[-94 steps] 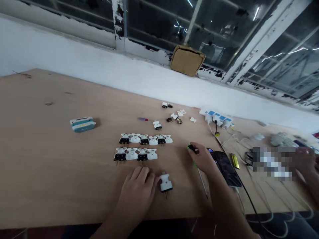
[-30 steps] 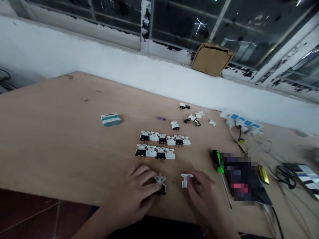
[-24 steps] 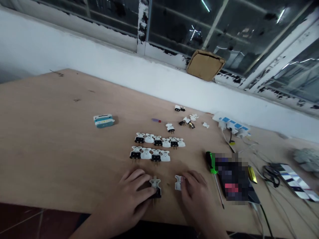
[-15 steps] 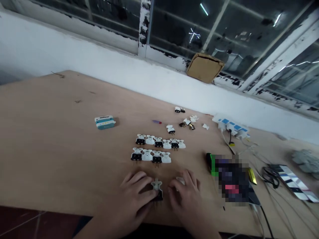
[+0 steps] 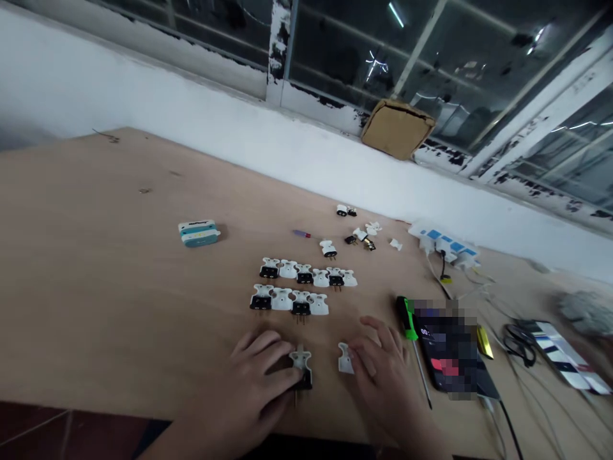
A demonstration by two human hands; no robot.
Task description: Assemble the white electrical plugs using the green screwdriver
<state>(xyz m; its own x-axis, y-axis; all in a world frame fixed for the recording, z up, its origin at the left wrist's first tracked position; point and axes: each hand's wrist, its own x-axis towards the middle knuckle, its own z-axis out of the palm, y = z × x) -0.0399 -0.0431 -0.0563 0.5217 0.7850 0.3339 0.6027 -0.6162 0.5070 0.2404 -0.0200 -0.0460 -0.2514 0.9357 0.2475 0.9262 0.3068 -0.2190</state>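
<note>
My left hand [image 5: 268,370] is closed around the left side of a plug half [image 5: 301,367], a white shell with a black insert and metal pins pointing toward me. It rests at the table's near edge. A short way to the right, my right hand [image 5: 383,358] has its fingertips on the right edge of a loose white plug cover [image 5: 345,359], partly hidden by the fingers. Beyond both hands lie two rows of plug halves: a nearer row [image 5: 282,299] and a farther row [image 5: 288,269], where shells with black inserts alternate with plain white covers.
Farther back are a white plug [image 5: 328,248], a small purple screwdriver [image 5: 301,234] and loose plug parts [image 5: 360,234]. A green-handled screwdriver [image 5: 408,319] and a phone [image 5: 445,364] lie right. Behind them stands a power strip [image 5: 445,244] with cables. A teal-white box [image 5: 198,234] sits left.
My right hand has shifted right and its fingers have spread somewhat, so the white cover shows more. My left hand keeps its hold on the plug half.
</note>
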